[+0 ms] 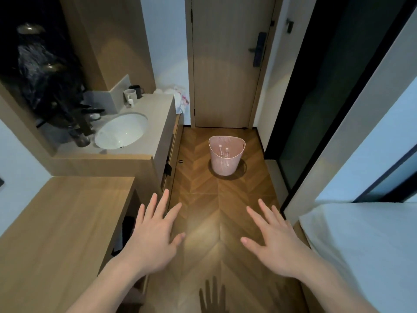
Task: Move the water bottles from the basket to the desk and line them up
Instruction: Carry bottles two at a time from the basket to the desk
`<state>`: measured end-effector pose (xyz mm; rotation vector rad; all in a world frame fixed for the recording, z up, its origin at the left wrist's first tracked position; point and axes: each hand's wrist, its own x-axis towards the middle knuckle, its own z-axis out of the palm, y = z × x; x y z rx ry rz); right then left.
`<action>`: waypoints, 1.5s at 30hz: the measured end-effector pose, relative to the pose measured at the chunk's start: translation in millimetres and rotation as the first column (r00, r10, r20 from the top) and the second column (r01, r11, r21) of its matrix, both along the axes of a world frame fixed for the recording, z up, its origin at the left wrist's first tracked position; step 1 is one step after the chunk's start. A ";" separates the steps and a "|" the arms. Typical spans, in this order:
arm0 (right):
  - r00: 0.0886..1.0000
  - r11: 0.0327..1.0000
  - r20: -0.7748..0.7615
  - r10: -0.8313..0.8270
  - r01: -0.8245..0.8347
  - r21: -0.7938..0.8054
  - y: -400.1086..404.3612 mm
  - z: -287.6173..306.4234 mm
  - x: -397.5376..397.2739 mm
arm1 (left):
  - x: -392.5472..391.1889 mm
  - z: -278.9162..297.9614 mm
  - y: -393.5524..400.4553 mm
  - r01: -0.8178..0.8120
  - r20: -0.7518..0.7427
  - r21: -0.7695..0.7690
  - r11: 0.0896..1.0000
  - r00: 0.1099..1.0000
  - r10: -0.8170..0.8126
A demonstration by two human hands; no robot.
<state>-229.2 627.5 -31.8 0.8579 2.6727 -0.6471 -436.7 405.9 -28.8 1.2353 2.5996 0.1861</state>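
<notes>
Holding both hands (155,240) spread, bottles (223,152) in basket (226,167)

Water bottles (223,152) mostly hidden inside basket (226,164); count unclear

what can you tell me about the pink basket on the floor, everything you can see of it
The pink basket looks like plastic, with walls perforated by rows of small holes and a smooth rolled rim with handle cutouts near the top. It tapers slightly toward the base and stands upright on the wooden herringbone floor in front of the closed door. Two clear water bottles with pale caps stand inside. Neither hand touches it.
</notes>
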 end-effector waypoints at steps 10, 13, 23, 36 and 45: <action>0.995 0.996 0.036 -0.090 0.091 -0.023 149.3 -17.1 -85.5 | -95.2 -15.8 172.1 0.101 0.011 -0.010 0.995 0.995 -0.101; 0.995 0.995 0.053 -0.084 0.087 -0.048 203.7 -25.3 -112.2 | -117.6 -20.6 225.0 0.074 0.025 -0.001 0.997 0.997 -0.073; 0.985 0.999 0.170 0.031 -0.028 -0.020 352.0 -44.3 -224.1 | -198.9 -39.0 343.4 -0.021 0.058 -0.079 0.997 0.998 0.026; 0.981 0.998 0.181 -0.063 0.064 0.002 487.3 -78.4 -416.0 | -396.4 -73.9 478.4 -0.025 0.130 -0.137 0.990 0.991 0.043; 0.960 0.969 0.169 -0.222 0.236 -0.073 560.2 -108.7 -513.6 | -523.2 -102.1 585.2 0.143 0.132 -0.194 0.970 0.984 -0.119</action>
